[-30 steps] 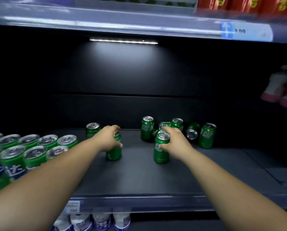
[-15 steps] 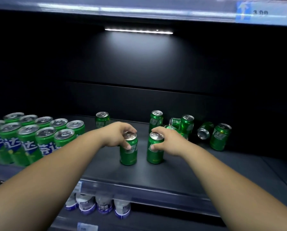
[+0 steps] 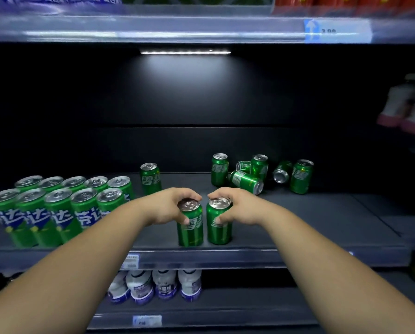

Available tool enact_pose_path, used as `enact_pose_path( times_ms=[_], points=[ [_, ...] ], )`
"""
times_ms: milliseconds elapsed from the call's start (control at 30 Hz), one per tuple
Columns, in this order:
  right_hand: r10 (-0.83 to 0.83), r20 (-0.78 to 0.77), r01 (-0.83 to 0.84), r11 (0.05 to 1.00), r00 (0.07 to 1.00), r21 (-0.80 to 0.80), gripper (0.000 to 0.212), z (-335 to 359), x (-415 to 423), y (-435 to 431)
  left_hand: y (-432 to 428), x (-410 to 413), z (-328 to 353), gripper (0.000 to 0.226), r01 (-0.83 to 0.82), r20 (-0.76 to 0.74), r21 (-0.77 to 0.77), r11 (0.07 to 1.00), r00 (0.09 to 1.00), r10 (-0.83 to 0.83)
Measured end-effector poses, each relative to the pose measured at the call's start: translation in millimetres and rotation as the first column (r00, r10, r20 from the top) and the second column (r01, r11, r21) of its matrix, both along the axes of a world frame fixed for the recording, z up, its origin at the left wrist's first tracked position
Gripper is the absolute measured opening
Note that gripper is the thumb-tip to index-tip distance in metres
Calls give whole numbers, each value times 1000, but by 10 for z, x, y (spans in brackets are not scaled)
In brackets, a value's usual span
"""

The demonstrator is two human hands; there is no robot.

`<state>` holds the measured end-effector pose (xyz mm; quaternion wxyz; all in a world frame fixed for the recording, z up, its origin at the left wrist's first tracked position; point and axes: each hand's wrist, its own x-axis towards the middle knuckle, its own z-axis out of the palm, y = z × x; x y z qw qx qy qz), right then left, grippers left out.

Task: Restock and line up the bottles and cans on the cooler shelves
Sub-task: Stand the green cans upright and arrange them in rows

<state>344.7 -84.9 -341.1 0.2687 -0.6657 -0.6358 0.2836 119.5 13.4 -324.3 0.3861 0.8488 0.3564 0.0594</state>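
We hold two green soda cans, one in each hand, near the front edge of the dark cooler shelf (image 3: 310, 227), about at its middle. Our left hand (image 3: 170, 206) curls its fingers over the top rim of the left can (image 3: 190, 231), with the thumb on its side. Our right hand (image 3: 236, 208) grips the right can (image 3: 218, 229) in the same way. Both cans stand upright, just beside each other; we cannot tell if they touch. At the left end of the shelf a block of green cans (image 3: 57, 210) stands in two rows. A single can (image 3: 150, 178) stands near the back edge. Toward the back right, a loose group of cans (image 3: 259, 166) is in disorder: some are upright, and a lying can (image 3: 246, 182) rests on its side. On the shelf below stand white bottles (image 3: 158, 285).
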Motion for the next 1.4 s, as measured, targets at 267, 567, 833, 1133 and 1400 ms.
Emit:
enact_pose_path(
  times_ms=[267, 567, 833, 1133, 1400],
  points=[
    [-114, -27, 114, 993, 993, 2, 70, -25, -222, -216, -291, 25, -224, 65, -94, 103, 258, 962, 992, 69],
    [-173, 160, 170, 985, 972, 38, 73, -31, -316, -271, -306, 39, -187, 64, -41, 90, 259, 965, 996, 18],
    [-144, 154, 143, 990, 978, 17, 77, -71, -251, -219, -208, 67, -146, 63, 20, 45, 177, 984, 999, -29],
    [-26, 273, 41, 998, 962, -48, 70, -8, -208, -76, -105, 110, -16, 91, 34, -180, 137, 990, 984, -9],
    [73, 60, -68, 994, 996, -83, 76, 244, 32, 177, -72, 114, 154, 104, 31, -215, 97, 995, 977, -9]
  ],
)
